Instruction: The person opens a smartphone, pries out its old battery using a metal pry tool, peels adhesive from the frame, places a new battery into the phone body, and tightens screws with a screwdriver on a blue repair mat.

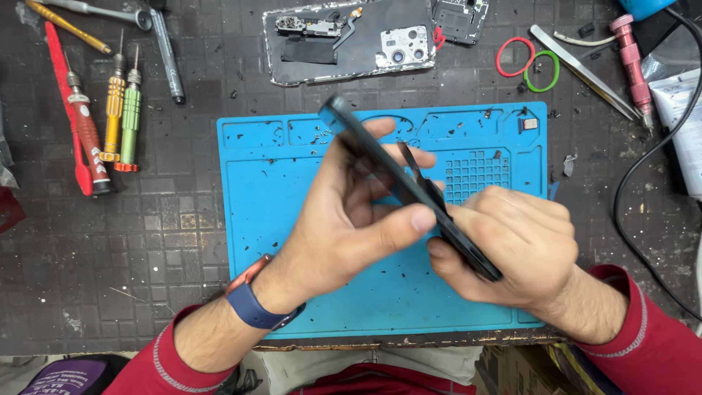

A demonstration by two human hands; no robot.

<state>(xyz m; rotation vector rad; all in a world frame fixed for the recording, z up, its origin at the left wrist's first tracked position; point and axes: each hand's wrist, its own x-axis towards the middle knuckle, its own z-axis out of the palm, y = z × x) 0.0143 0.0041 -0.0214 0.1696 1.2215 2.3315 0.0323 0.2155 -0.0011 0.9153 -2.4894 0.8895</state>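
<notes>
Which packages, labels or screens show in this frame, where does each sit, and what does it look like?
White tube: right edge of the bench, soft pack with small dark print.
Purple bag: bottom left corner, pale label patch.
Phone: dark slab held edge-on in left hand and right hand; no lit screen shows.
Red screwdriver: left, white band label.

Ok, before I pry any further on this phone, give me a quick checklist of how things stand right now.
1. Phone held by both hands, edge-on above the blue mat: ok.
2. Left hand grip, thumb on the near edge: ok.
3. Right hand grip around the lower end: ok.
4. Thin dark tool at the seam: cannot tell how deep.
5. Mat free of debris: not ok, dark specks all over.
6. Screwdrivers lying apart at the left: ok.
</notes>
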